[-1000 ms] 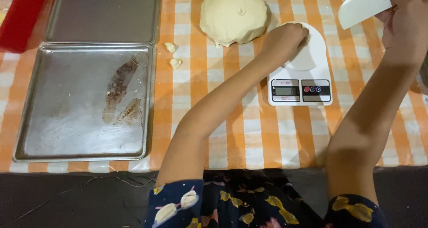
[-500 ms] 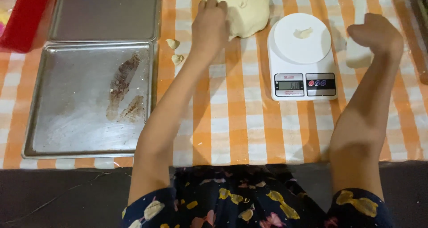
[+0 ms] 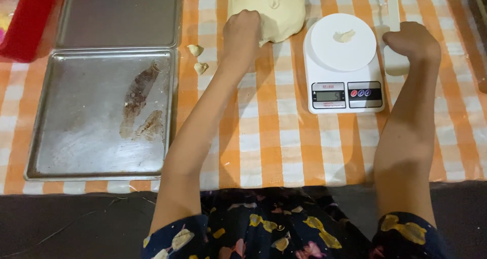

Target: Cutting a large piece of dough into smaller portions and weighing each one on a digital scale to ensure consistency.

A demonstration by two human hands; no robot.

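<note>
A big pale dough mound [image 3: 279,8] lies at the back of the checked tablecloth. My left hand [image 3: 242,32] presses into its near left edge, fingers closed on the dough. A white kitchen scale [image 3: 345,66] stands to the right of the mound, with one small dough piece [image 3: 345,36] on its round plate. Right of the scale, my right hand [image 3: 413,41] rests on the table, closed around a white dough scraper [image 3: 394,61].
Two small dough bits [image 3: 195,50] [image 3: 201,68] lie left of my left wrist. A greased metal tray [image 3: 101,117] sits at the left, with a second tray [image 3: 119,15] behind it. A red container [image 3: 25,21] is at the far left corner.
My left hand left the scale and moved left to the dough mound, leaving a small piece on the plate. My right hand lowered the scraper from the air to the table.
</note>
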